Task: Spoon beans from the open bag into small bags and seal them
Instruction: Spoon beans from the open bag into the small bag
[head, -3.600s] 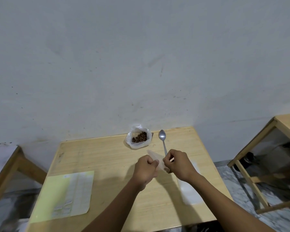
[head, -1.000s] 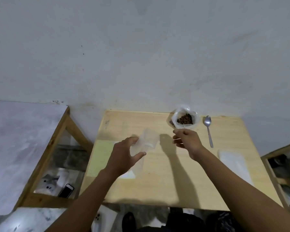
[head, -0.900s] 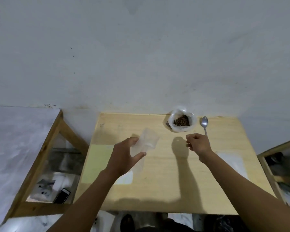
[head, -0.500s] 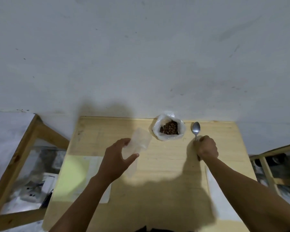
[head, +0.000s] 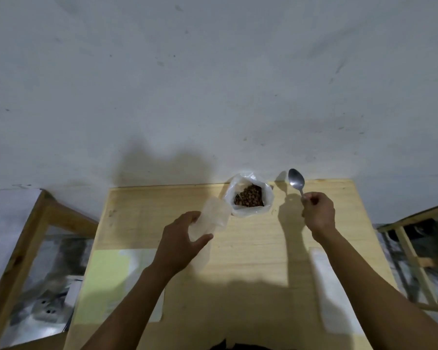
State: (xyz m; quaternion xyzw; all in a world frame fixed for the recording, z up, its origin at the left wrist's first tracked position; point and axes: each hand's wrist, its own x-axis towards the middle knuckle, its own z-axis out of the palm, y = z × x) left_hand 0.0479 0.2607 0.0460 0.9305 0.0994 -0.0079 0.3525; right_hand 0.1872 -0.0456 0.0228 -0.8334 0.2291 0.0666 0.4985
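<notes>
Our right hand [head: 318,212] has just lifted the spoon [head: 296,181] off the table [head: 250,248], right of the bean bag [head: 249,195]. Our left hand [head: 181,242] holds the small bag [head: 213,215] beside it. We can scoop now.

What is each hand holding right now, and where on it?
The right hand grips the spoon by its handle, bowl raised. The left hand holds a small clear bag around its middle.

Bench [head: 250,248]: pale wood, matt, fine grain. Spoon [head: 296,181]: bare metal, smooth, dull shine. Open bag [head: 248,210]: thin white plastic, crinkled, slightly glossy. Small bag [head: 214,218]: clear, filmy plastic, soft sheen. Beans [head: 249,195]: brown, matt. Wall [head: 213,84]: matt, scuffed plaster.
</notes>
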